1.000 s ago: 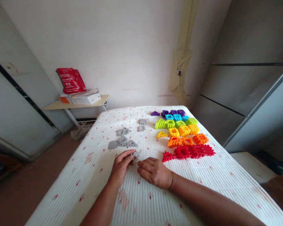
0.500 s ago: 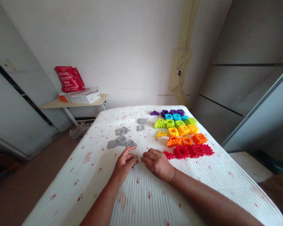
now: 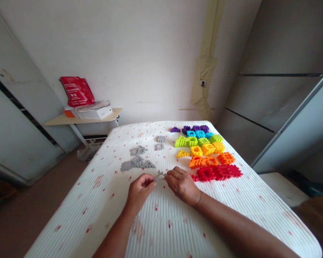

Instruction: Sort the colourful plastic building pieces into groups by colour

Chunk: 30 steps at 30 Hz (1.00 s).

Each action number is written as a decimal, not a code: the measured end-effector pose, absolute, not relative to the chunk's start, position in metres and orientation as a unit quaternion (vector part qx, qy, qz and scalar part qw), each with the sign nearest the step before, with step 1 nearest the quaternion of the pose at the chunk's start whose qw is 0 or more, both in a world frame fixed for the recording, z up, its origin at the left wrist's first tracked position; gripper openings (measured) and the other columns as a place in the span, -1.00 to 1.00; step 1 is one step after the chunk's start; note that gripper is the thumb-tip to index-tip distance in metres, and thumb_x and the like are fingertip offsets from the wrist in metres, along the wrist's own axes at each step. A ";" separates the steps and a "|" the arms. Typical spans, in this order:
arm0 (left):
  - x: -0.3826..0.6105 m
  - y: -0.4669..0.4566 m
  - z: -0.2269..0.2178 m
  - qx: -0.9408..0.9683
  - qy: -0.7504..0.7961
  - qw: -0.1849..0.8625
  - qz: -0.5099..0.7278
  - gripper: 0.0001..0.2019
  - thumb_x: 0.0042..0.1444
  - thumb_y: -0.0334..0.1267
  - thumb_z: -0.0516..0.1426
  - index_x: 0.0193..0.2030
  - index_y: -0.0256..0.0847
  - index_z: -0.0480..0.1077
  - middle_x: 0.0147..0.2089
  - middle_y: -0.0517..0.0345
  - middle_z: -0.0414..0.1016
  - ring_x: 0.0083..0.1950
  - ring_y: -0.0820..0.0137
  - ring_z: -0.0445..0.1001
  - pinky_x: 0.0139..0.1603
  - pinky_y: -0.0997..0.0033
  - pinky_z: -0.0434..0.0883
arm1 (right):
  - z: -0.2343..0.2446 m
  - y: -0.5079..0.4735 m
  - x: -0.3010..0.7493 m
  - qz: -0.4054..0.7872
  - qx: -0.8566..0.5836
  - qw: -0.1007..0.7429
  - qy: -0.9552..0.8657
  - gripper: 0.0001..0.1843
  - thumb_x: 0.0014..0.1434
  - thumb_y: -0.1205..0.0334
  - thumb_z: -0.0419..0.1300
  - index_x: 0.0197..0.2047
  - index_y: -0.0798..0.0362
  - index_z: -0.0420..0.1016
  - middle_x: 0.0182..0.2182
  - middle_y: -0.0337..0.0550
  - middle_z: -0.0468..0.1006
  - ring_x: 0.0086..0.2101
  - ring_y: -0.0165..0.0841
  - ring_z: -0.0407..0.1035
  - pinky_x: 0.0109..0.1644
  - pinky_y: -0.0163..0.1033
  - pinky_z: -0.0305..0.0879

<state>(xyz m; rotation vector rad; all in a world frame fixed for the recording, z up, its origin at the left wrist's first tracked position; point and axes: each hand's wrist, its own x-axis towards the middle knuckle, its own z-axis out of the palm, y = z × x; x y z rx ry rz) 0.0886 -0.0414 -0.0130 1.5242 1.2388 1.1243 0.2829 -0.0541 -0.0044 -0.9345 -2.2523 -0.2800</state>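
Observation:
Between my hands is a small grey toothed building piece [image 3: 160, 175], partly covered by my fingers. My left hand [image 3: 140, 189] pinches its left side with thumb and fingertips. On the other side, the curled fingers of my right hand [image 3: 181, 184] grip it. Just beyond my left hand lie a flat grey square piece [image 3: 126, 166] and several grey toothed pieces [image 3: 142, 162]. Two more grey square pieces [image 3: 160, 142] sit farther off. Close to my right hand is a row of red toothed blocks [image 3: 218, 173].
Behind the red row are rows of orange [image 3: 226, 158], yellow [image 3: 207, 149], green [image 3: 192, 141], blue [image 3: 200, 134] and purple blocks [image 3: 196, 128]. All lie on a padded, ribbed white cover [image 3: 161, 229]. A side table [image 3: 56, 119] with a red bag [image 3: 76, 91] stands at the back left.
My left hand's raised index finger has come down, closing the pinch. The grey piece now shows a little higher between my hands. The view has shifted slightly.

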 end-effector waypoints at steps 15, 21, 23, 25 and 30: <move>0.086 -0.039 -0.021 0.630 0.524 0.379 0.429 -0.83 -0.17 -0.19 0.20 -0.43 -0.22 0.49 -0.47 0.15 0.52 -0.41 0.35 0.43 -0.32 0.41 0.35 | -0.008 -0.051 0.283 -0.149 -0.348 0.355 -0.855 -0.74 0.30 0.38 -0.06 -0.35 0.13 0.40 -0.40 -0.07 0.48 -0.37 -0.35 0.27 -0.27 -0.27 0.23; 0.086 -0.039 -0.021 0.628 0.530 0.352 0.447 -0.84 -0.18 -0.17 0.22 -0.47 -0.20 0.50 -0.49 0.16 0.52 -0.43 0.36 0.43 -0.34 0.41 0.35 | -0.007 -0.052 0.285 -0.135 -0.352 0.365 -0.851 -0.79 0.28 0.40 -0.03 -0.32 0.13 0.40 -0.37 -0.05 0.49 -0.34 -0.35 0.31 -0.26 -0.26 0.26; 0.087 -0.040 -0.018 0.633 0.529 0.330 0.458 -0.86 -0.16 -0.18 0.21 -0.47 -0.19 0.50 -0.49 0.16 0.53 -0.43 0.36 0.43 -0.34 0.41 0.36 | -0.006 -0.053 0.285 -0.125 -0.360 0.380 -0.843 -0.82 0.26 0.38 0.00 -0.31 0.13 0.40 -0.30 -0.03 0.50 -0.32 -0.35 0.32 -0.25 -0.26 0.27; 0.087 -0.040 -0.016 0.638 0.529 0.309 0.467 -0.89 -0.15 -0.21 0.21 -0.47 -0.18 0.51 -0.49 0.16 0.53 -0.44 0.36 0.44 -0.34 0.42 0.36 | -0.005 -0.055 0.285 -0.119 -0.360 0.392 -0.838 -0.85 0.25 0.36 0.03 -0.30 0.12 0.40 -0.23 0.00 0.49 -0.31 -0.35 0.32 -0.25 -0.25 0.27; 0.082 -0.036 -0.021 0.633 0.536 0.277 0.485 -0.90 -0.13 -0.25 0.20 -0.43 -0.15 0.53 -0.44 0.14 0.56 -0.41 0.34 0.47 -0.29 0.39 0.39 | -0.005 -0.063 0.275 -0.111 -0.307 0.362 -0.873 -0.79 0.25 0.34 0.01 -0.40 0.10 0.37 -0.43 -0.12 0.45 -0.41 -0.40 0.30 -0.34 -0.30 0.21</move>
